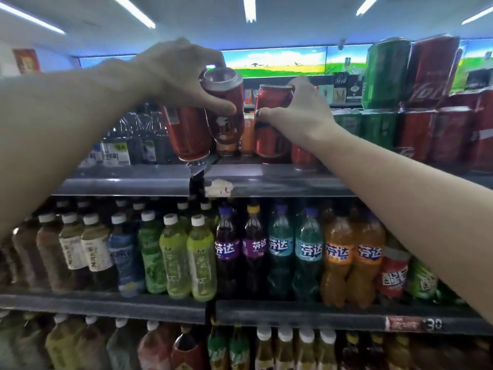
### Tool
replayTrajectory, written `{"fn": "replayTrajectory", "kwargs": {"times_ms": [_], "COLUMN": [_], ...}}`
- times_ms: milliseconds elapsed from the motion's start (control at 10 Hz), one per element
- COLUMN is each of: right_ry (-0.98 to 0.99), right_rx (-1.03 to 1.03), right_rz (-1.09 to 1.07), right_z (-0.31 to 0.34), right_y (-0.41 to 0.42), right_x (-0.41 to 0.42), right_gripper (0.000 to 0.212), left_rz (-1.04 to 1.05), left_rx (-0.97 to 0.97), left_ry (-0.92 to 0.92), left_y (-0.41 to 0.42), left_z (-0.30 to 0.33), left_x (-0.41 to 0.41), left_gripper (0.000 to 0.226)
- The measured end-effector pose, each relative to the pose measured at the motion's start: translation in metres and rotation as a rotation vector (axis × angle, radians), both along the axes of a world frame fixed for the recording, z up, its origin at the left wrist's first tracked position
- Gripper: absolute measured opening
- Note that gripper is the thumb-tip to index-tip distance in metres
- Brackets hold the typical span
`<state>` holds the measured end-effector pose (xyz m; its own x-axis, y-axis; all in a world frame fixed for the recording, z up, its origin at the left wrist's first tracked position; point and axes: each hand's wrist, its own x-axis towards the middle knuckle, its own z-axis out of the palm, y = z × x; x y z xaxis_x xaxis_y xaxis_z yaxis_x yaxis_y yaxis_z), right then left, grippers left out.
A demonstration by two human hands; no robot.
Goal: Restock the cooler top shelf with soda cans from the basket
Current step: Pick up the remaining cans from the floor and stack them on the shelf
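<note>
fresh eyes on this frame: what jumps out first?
Both arms reach up to the top shelf: the left hand grips two red soda cans, tilted above the shelf edge, while the right hand grips a third red can at the shelf front. To the right sit shrink-wrapped red and green can packs, and the shelf below holds a row of colourful Fanta bottles.

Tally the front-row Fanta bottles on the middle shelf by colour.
Purple Fanta bottles: 2
Teal Fanta bottles: 2
Orange Fanta bottles: 2
Total: 6
</note>
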<state>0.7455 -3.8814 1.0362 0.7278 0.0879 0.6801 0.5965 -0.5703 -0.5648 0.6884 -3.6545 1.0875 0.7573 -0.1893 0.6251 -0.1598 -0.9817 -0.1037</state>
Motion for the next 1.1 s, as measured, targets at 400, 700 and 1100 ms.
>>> {"fn": "replayTrajectory", "kwargs": {"times_ms": [400,700,1100], "right_ry": [-0.016,-0.032,0.114], "right_rx": [-0.216,-0.397,-0.84], "right_rz": [-0.226,-0.292,-0.279], "right_z": [-0.024,-0.013,0.023], "right_y": [0.026,0.027,0.023], "right_x": [0.025,0.029,0.015], "right_gripper": [0.08,0.063,0.082], "left_rz": [-0.145,-0.065,-0.029], "left_rx": [0.07,0.026,-0.084], "left_ry": [0.161,0.236,0.374], "left_y": [0.002,0.005,0.002], "left_z": [-0.003,-0.01,-0.012], "left_x": [0.074,0.107,0.101], "left_gripper": [0.099,0.094,0.106]}}
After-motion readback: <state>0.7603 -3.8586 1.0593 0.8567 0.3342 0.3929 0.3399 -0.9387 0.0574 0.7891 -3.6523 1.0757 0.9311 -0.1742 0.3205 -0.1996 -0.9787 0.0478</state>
